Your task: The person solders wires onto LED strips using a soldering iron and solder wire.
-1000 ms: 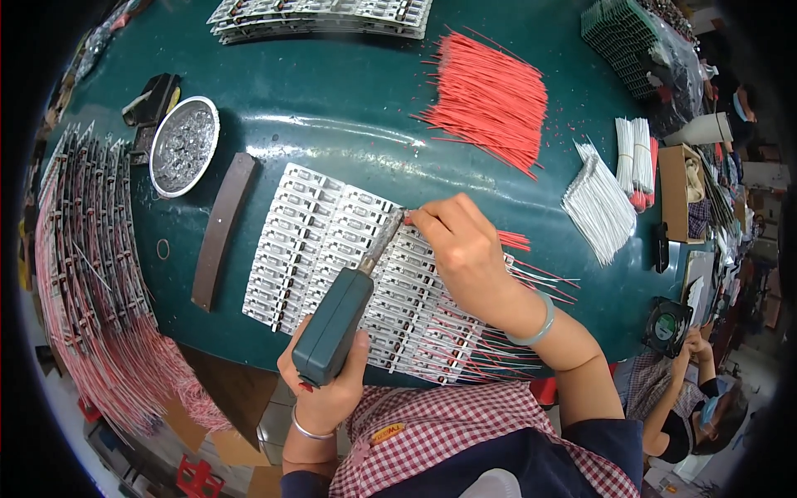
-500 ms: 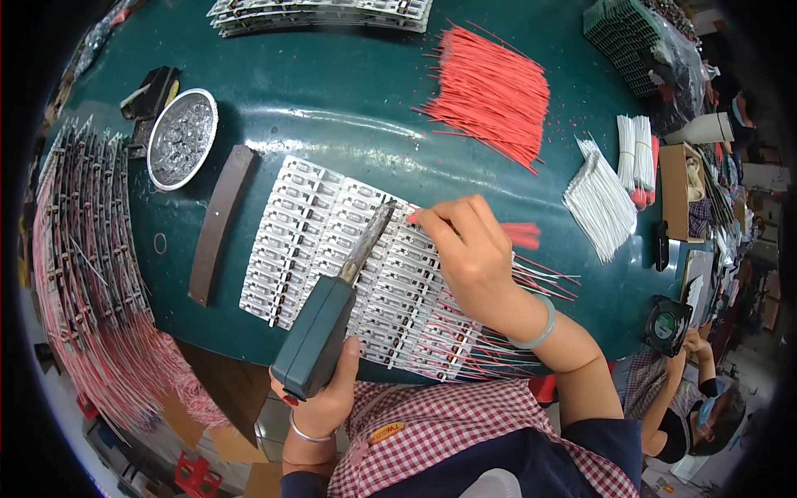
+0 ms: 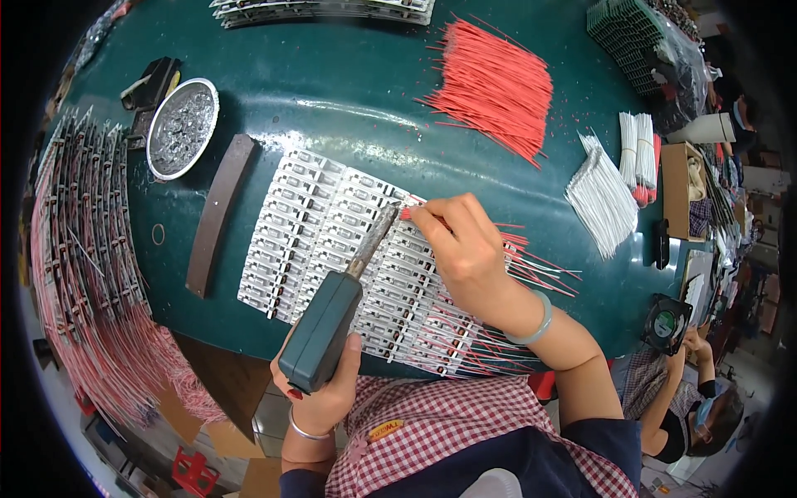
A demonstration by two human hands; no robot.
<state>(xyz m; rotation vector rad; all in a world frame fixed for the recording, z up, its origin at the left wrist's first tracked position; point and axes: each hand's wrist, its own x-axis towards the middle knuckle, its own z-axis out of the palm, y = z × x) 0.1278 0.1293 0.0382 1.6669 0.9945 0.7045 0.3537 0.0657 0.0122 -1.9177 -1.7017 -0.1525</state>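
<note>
In my left hand (image 3: 332, 394) is a soldering gun (image 3: 322, 328) with a dark green body. Its grey metal tip points up and away, over the upper edge of a panel of white circuit boards (image 3: 320, 220) lying in rows on the table. My right hand (image 3: 469, 257) is closed on several red wires (image 3: 406, 214), pinched between thumb and fingers. Their near ends meet the panel beside the iron's tip, and their other ends stick out past my hand. Red and white wires (image 3: 473, 349) fan out to the right from the panel's lower rows.
Left of the panel are a curved brown bar (image 3: 221, 216), a bowl of silvery scraps (image 3: 183, 129) and a stack of wired boards (image 3: 91, 241). Beyond lies a red wire pile (image 3: 494, 90); white wires (image 3: 602, 199) lie right. A co-worker (image 3: 697, 415) sits at the right, near a small black fan (image 3: 667, 324).
The soldering gun has shifted slightly up and right. My right hand has moved a little left, and its red wires now spread out behind it, lower along the boards' edge.
</note>
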